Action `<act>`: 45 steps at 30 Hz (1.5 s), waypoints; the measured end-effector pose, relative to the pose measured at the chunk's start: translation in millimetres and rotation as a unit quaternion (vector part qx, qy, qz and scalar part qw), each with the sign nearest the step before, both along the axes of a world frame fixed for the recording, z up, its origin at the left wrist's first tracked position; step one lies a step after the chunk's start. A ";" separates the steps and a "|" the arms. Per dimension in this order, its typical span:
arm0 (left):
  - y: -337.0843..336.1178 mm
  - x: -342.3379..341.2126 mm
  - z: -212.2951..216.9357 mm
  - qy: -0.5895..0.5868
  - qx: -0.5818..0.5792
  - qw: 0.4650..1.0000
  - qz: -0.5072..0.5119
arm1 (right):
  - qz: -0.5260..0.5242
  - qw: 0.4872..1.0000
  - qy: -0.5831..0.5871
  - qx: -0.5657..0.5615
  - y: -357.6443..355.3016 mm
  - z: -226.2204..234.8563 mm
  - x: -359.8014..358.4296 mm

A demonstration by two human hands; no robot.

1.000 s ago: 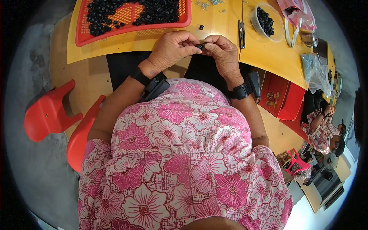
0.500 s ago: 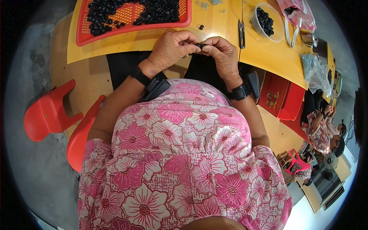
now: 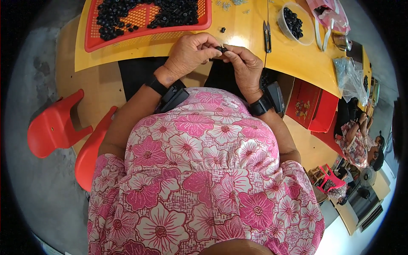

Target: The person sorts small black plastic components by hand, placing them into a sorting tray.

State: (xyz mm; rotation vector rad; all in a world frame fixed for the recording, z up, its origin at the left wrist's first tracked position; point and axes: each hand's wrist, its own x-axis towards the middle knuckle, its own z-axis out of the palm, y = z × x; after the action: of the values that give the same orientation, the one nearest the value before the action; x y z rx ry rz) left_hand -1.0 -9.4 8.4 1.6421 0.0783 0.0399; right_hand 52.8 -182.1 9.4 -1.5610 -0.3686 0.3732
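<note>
Evidently, the left hand [image 3: 191, 51] pinches a small black part [image 3: 220, 49], and the right hand [image 3: 244, 63] closes on its other side, near the front edge of the table [image 3: 244, 29]; its exact shape is hidden. A slackened or uneven pinch could let it slip down past that edge. Around them, two chairs [image 3: 51, 127] stand far left; the rim of a basket [image 3: 148, 35] of parts lies in the way just beyond the left hand. Rightward come a loose part [image 3: 222, 29], snips [image 3: 267, 37] and a tub [image 3: 308, 27].

Left of left hand [image 3: 190, 53]: red plastic chairs [image 3: 55, 127], mottled grey floor [image 3: 42, 187]. Far right of right hand [image 3: 247, 66]: electric fan [image 3: 367, 176].
</note>
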 end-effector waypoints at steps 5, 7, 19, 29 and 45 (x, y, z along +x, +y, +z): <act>2.7 0.6 3.4 0.029 -0.001 1.000 -0.010 | 0.002 1.000 -0.015 0.005 -0.7 -5.6 1.4; 3.9 0.8 0.7 0.029 -0.006 0.999 -0.014 | 0.002 1.000 -0.016 0.003 0.0 -3.6 1.4; 2.5 1.5 5.0 0.032 0.004 0.999 -0.020 | 0.010 0.984 -0.164 -0.074 2.3 5.5 4.4; 0.9 1.5 -3.5 0.009 0.022 1.000 -0.014 | 0.005 0.954 -0.272 -0.124 3.0 -0.6 3.4; 0.0 2.1 -5.5 0.001 -0.045 0.999 0.012 | 0.043 0.989 0.144 -0.005 -0.9 3.7 19.5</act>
State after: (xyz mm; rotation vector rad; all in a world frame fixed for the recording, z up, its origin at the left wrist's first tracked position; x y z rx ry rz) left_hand 1.1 -9.4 2.9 1.5521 0.0997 0.0525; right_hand 72.3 -183.0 13.1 -1.4783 -0.2101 0.6589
